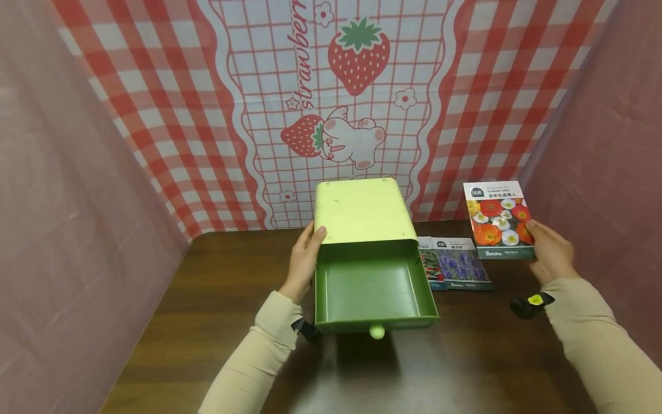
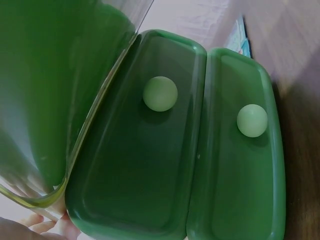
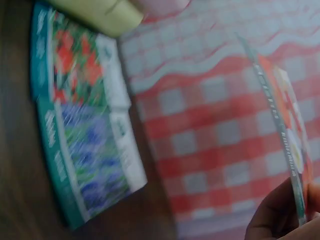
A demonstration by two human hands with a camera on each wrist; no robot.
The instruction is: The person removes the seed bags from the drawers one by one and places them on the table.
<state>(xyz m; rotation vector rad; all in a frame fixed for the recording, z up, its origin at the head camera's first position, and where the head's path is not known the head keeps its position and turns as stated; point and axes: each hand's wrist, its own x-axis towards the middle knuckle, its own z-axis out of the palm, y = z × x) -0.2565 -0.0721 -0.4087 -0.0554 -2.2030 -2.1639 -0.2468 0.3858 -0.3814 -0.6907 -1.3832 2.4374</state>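
Note:
A pale yellow-green drawer box (image 1: 364, 210) stands on the table with its green top drawer (image 1: 367, 287) pulled out, showing a bare bottom. My left hand (image 1: 302, 259) holds the box by its left side, thumb near the front top corner. In the left wrist view, two lower drawers (image 2: 135, 165) with round knobs (image 2: 160, 93) are closed. To the right, my right hand (image 1: 553, 250) pinches a seed packet (image 1: 499, 221) with orange and white flowers by its right edge, raised above the table. In the right wrist view, that packet (image 3: 285, 120) appears nearly edge-on.
Right of the box, a purple-flower seed packet (image 1: 460, 264) lies on the brown table (image 1: 227, 299). Beside it lies a red-flower packet (image 3: 77, 65), partly hidden by the box in the head view. A strawberry-print checked cloth (image 1: 170, 86) hangs behind; pink curtains (image 1: 52, 201) flank both sides.

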